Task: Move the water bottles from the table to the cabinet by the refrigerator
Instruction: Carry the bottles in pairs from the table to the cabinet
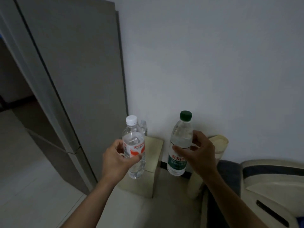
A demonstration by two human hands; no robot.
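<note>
Nearest, the left hand (pixel 115 157) curls its fingers (pixel 134 157) around the red-labelled, white-capped water bottle (pixel 134 148), held upright just left of the pale cabinet (pixel 154 153). The right hand (pixel 199 153) pinches the green-capped, green-labelled water bottle (pixel 179 145) between thumb and fingers, tilted slightly, in the air just right of the cabinet's top. Behind the white-capped bottle, a third clear bottle (pixel 144 127) stands at the cabinet's back left corner against the white wall (pixel 213 63). The grey refrigerator (pixel 79 79) rises directly left of the cabinet.
</note>
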